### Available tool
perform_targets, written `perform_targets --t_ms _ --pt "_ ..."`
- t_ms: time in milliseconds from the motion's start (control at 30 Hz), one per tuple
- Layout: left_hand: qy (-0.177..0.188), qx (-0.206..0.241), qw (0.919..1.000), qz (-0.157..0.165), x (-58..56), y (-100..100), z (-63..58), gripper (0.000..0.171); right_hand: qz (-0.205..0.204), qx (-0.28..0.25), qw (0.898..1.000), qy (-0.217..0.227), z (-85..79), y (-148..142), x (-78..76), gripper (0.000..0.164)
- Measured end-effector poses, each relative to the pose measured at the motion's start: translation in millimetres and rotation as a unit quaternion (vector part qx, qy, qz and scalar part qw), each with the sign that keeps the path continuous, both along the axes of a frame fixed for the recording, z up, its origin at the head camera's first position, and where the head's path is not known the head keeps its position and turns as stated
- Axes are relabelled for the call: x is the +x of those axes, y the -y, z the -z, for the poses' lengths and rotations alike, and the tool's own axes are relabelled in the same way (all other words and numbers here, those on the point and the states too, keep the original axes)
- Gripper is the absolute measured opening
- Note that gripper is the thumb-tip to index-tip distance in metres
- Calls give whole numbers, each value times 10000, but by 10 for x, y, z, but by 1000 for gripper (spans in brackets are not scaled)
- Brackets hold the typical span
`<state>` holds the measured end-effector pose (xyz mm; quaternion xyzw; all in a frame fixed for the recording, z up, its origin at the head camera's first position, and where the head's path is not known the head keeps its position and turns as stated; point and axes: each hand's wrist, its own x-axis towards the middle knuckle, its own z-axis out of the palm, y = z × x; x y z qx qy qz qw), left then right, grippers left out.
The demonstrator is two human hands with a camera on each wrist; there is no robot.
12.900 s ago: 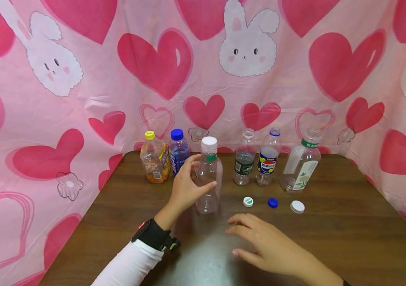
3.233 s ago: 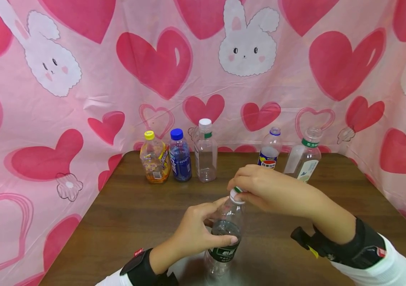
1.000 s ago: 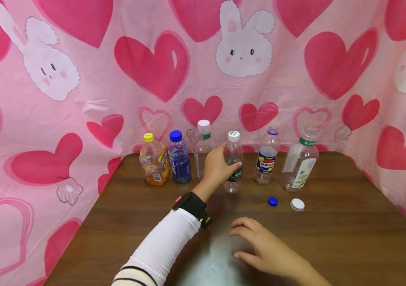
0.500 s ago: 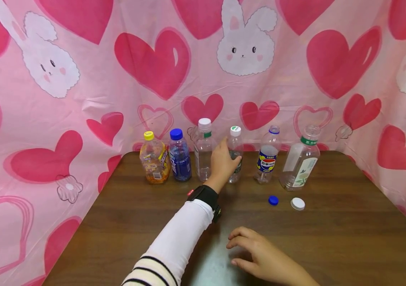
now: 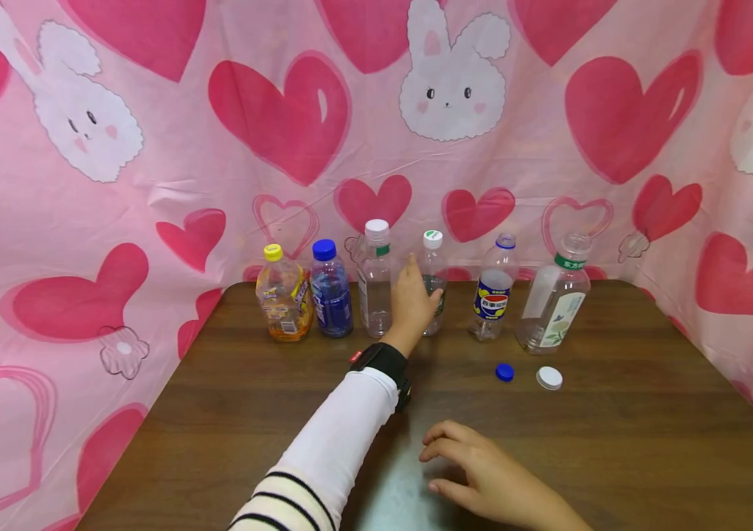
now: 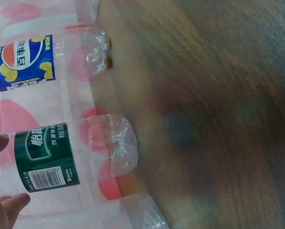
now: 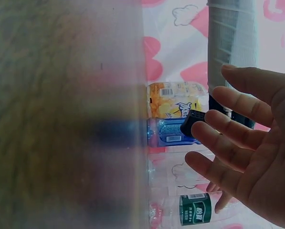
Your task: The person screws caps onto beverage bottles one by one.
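A clear green-labelled water bottle (image 5: 434, 264) with a white-and-green cap stands upright in the row at the back. My left hand (image 5: 412, 299) is right beside it, fingers extended and loosely spread. In the left wrist view two fingertips (image 6: 17, 204) lie at either side of the bottle, just above its green label (image 6: 47, 157). Low over the front of the table, my right hand (image 5: 476, 472) holds nothing, its fingers relaxed and apart. The right wrist view shows that open palm (image 7: 261, 176) with the bottles behind it.
Left of it stand a yellow-capped bottle (image 5: 285, 302), a blue-capped bottle (image 5: 332, 299) and a white-capped clear bottle (image 5: 377, 295). On the right are an uncapped Pepsi bottle (image 5: 492, 295) and an uncapped large bottle (image 5: 552, 310). A blue cap (image 5: 504, 372) and white cap (image 5: 549, 378) lie before them.
The white-capped clear bottle joined the row earlier. The green-labelled bottle, in both hands at the front with its cap under my right fingers, went back to the row; my left fingers have since loosened.
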<state>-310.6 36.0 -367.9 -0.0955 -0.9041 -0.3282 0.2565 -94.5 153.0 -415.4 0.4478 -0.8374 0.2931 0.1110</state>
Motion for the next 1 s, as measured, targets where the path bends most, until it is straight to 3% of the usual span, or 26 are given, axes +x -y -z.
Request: perform_targets --t_ms 233,333,467,567,700,767,867,1000 --pt "79 113 9999 -25 10 4 8 101 49 17 10000 58 2 2 -7 32" --pt "64 74 9999 -28 64 3 1 107 29 -9 10000 45 5 -4 -8 33" --pt "-293 -105 9995 50 235 5 -16 104 48 12 9998 173 1 -29 8 32" --pt "-808 -211 9963 192 399 -1 -20 96 65 180 9978 627 -7 -72 36 28" --pt "-1262 -375 9888 697 579 -58 -9 81 61 425 9880 1484 -22 -134 67 24" --pt "-1143 -469 9859 1128 630 -113 -1 82 44 456 9848 1675 -29 -150 75 24" --pt "-576 -492 9829 1676 662 -216 6 94 16 446 9839 1730 -40 -159 80 24" --pt "328 -334 9794 1963 616 -370 18 109 0 493 9814 1857 -53 -158 82 26"
